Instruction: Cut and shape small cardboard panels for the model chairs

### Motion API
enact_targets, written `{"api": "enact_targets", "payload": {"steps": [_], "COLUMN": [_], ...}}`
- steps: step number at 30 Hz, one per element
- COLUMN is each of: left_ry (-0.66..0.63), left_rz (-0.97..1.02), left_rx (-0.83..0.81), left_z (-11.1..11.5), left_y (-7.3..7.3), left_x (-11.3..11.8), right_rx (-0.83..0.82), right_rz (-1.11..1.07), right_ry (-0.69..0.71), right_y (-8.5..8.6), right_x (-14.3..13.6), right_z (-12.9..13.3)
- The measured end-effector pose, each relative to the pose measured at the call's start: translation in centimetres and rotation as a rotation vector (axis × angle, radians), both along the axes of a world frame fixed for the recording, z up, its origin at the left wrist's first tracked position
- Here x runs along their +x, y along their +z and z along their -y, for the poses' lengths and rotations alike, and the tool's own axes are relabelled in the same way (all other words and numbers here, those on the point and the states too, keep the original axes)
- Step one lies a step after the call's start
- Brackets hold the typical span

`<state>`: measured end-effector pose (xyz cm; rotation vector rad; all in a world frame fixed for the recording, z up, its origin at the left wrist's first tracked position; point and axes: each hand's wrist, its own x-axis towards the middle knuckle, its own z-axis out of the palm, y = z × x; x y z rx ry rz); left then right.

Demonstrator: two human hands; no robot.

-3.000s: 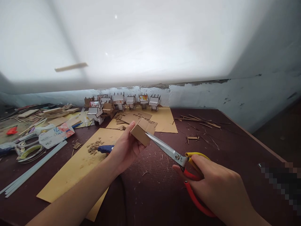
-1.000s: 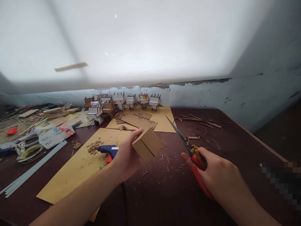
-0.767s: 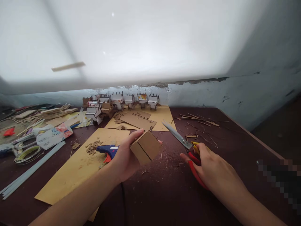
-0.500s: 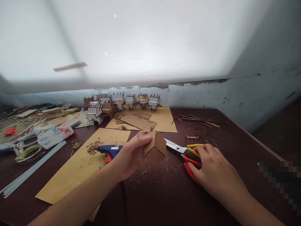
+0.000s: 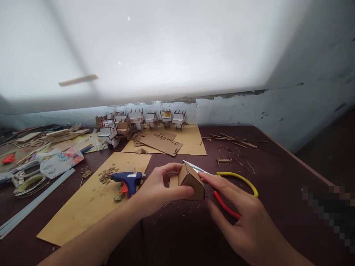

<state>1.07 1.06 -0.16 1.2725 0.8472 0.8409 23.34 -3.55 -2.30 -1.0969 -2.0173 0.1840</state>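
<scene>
A small brown cardboard piece with a peaked, house-like shape [image 5: 195, 184] is gripped between the thumb and fingers of my left hand [image 5: 156, 188]. My right hand [image 5: 241, 214] has its thumb and fingers apart, with the index fingertip at the right side of the cardboard piece. Scissors with yellow and red handles [image 5: 251, 183] lie on the table under my right hand, which no longer grips them. Their blades point up and left behind the cardboard piece.
A blue glue gun [image 5: 129, 178] rests on a yellow board [image 5: 83, 207] with small scraps. Several little cardboard models [image 5: 179, 118] stand along the wall. Glue sticks [image 5: 36, 201] and tape rolls [image 5: 30, 184] lie left; thin strips [image 5: 230, 140] lie back right.
My right hand has let go of the scissors and moved to the cardboard piece. The scissors' handles now spread wider. My left hand has turned the piece and lowered it slightly.
</scene>
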Motion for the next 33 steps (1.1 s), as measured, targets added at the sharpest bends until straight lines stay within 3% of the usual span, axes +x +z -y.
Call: {"api": "enact_targets", "payload": {"steps": [9, 23, 28, 33], "left_ry": [0.035, -0.021, -0.024, -0.019], "left_rz": [0.177, 0.075, -0.076, -0.056], "left_rx": [-0.198, -0.122, -0.054, -0.049], "left_z": [0.68, 0.63, 0.38, 0.57], "left_y": [-0.01, 0.0, -0.15, -0.1], "left_x": [0.51, 0.18, -0.21, 0.08], "right_rx": [0.051, 0.272, 0.176, 0.043], "right_rz": [-0.095, -0.093, -0.078, -0.057], "right_ry": [-0.01, 0.006, -0.017, -0.007], "right_y": [-0.75, -0.74, -0.67, -0.68], "right_x": [-0.19, -0.48, -0.39, -0.4], "right_z": [0.18, 0.51, 0.23, 0.25]}}
